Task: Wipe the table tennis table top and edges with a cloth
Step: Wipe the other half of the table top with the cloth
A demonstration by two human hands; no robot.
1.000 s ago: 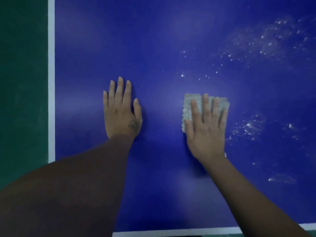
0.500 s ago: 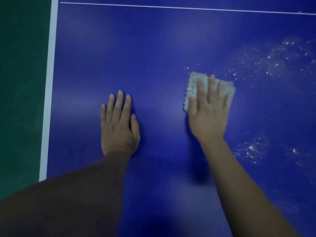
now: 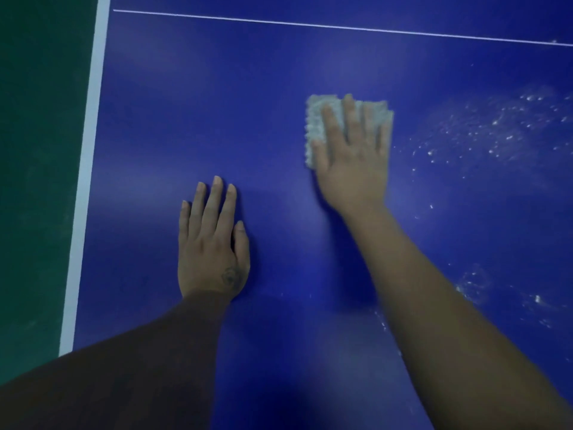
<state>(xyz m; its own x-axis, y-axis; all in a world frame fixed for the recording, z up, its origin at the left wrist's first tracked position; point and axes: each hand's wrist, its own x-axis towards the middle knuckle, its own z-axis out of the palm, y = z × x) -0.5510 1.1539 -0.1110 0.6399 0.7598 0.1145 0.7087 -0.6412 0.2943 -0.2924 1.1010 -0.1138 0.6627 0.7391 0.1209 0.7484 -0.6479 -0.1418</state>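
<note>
The blue table tennis table top (image 3: 217, 97) fills most of the view. My right hand (image 3: 353, 162) lies flat with straight fingers on a folded pale grey cloth (image 3: 316, 119), pressing it to the surface right of centre. Only the cloth's left side and far edge show past my fingers. My left hand (image 3: 210, 246) rests flat on the bare blue surface, lower and to the left, fingers straight and together. White dust specks (image 3: 496, 131) are scattered to the right of the cloth.
The table's white left edge stripe (image 3: 90, 150) borders a dark green floor (image 3: 37, 150). A thin white line (image 3: 341, 26) crosses the top at the far side. More dust patches (image 3: 474, 283) lie beside my right forearm.
My right hand has slid the cloth away from me across the table. My left hand has stayed planted. The view has shifted forward, so the near edge is out of sight and the far line shows.
</note>
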